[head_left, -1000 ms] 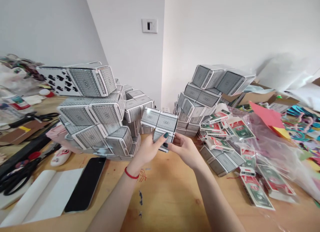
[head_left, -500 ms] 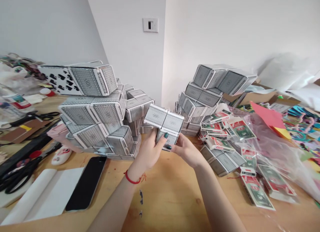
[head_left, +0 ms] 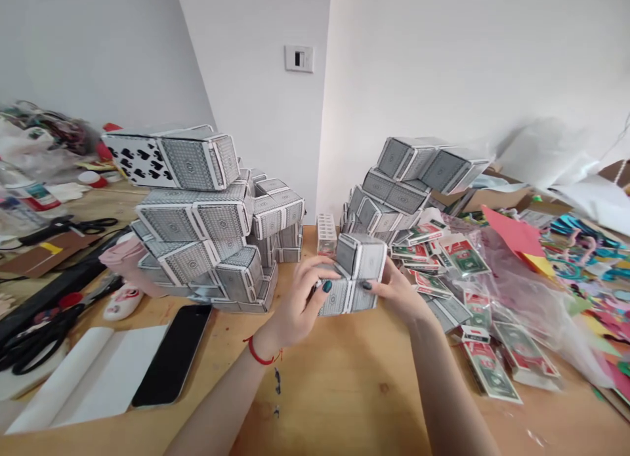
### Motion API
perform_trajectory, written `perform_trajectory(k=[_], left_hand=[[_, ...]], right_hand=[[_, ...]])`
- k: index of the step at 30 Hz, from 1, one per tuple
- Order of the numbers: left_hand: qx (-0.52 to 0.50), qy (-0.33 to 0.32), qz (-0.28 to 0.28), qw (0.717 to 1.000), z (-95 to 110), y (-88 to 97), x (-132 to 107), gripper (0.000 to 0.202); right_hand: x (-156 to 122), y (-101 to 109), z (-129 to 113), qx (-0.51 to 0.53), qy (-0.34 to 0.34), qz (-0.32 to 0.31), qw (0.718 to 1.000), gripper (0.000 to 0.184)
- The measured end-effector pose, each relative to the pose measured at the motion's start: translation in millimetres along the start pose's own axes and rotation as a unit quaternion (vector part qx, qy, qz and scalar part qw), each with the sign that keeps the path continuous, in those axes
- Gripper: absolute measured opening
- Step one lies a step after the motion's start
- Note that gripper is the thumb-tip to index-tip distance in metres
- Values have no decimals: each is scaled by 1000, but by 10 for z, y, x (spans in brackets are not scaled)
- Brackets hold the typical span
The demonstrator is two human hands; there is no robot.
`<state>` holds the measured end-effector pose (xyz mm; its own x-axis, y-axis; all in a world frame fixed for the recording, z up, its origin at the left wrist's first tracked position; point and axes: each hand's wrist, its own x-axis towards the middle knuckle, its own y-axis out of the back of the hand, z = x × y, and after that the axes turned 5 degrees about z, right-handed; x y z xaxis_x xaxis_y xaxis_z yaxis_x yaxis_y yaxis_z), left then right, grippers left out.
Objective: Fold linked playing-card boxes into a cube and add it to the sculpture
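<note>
Card block (head_left: 358,267) has been turned and shifted to the right since the earlier frames; it now shows one cube above the right end of a two-cube row, an L-shaped outline. Position: held between both hands over the middle of the wooden table (head_left: 335,384); contact with the tabletop cannot be told.

Grip: left hand (head_left: 301,305) closed on the left cube, thumb against the near face, fingers arched over the top. Right hand (head_left: 402,295) holds the right side, thumb flat on the near face by the seam.

Materials: grey fine-patterned card faces, white borders, sharp folded edges. Same construction in the left stack (head_left: 189,223), whose top tier bears a spade-printed face, and in the right stack (head_left: 401,190). Beside the latter: glossy red-and-green cartons (head_left: 465,252), crinkled translucent film (head_left: 541,321). Left foreground: smooth black phone (head_left: 172,354), matte white paper (head_left: 111,374) with a curled fold.
</note>
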<state>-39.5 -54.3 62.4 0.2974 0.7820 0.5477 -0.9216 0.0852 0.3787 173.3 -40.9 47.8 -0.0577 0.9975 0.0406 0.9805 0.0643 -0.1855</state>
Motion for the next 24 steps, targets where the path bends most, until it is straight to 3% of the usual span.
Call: perform_trajectory(k=[4,8,10,16,20,22,24], left_hand=[[-13,-3,5,1000,-86,-93,-156,24],[-26,77,14,997,-184,-193,-285,60],[-26,94,5,995,-207,-213,-332,50],[8,51,11,999,-190,-194,-379,25],[-18,66,-13,998,-242,-178,-385,35],[-35,79,-11,996,-304,-197,-410,42],[-32,86,-9,996,-368,-234,-447,37]], right_hand=[[-146,-52,94,-69,38,-25,997,65],[-282,-120,231,-73,70,18,995,67],[-329,-146,270,-74,67,27,995,61],[-393,-186,326,-67,75,45,994,49],[-398,-106,485,-24,51,10,998,69],[-394,-79,588,-6,56,15,998,81],[-387,-86,675,0,65,37,997,85]])
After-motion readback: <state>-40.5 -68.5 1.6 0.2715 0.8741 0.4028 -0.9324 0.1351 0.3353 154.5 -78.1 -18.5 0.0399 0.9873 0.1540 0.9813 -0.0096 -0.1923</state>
